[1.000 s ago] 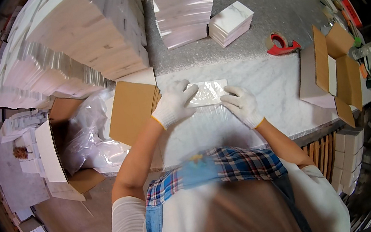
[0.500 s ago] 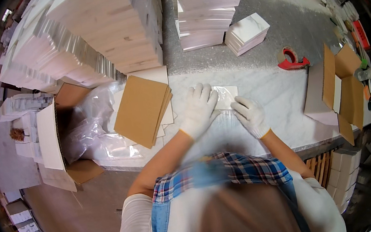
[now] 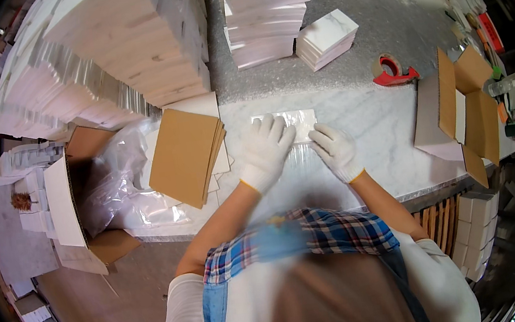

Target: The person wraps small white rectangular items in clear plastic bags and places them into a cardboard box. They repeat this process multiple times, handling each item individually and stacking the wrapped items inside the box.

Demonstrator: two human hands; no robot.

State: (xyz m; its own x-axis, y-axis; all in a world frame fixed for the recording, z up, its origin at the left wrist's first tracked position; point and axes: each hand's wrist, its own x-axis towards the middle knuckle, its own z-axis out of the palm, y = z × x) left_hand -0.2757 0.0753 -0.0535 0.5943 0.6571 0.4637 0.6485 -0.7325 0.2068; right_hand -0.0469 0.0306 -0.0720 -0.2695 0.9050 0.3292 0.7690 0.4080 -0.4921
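The left hand [image 3: 267,150] is laid nearly flat, nothing seen gripped, over the lower left of a white piece [image 3: 301,116] on the counter [image 3: 389,139]; the right hand [image 3: 336,152] is half curled at its right edge, any grip hidden. The clear film [image 3: 301,153] is best smoothed gently.

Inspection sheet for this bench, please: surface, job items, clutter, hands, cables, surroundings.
Surface: pale veined slab in front, grey dusty top behind.
Job's things: white rectangular piece in clear film, lying on the slab.
Clutter: brown cardboard sheets and crumpled clear plastic at left; red tape dispenser and open carton at right.
Hands: both gloved; left hand palm down, fingers extended over the piece; right hand at its right end, grip unclear.
Cables: nothing seen.
Surroundings: tall tile stacks behind; pale blocks piled lower right.
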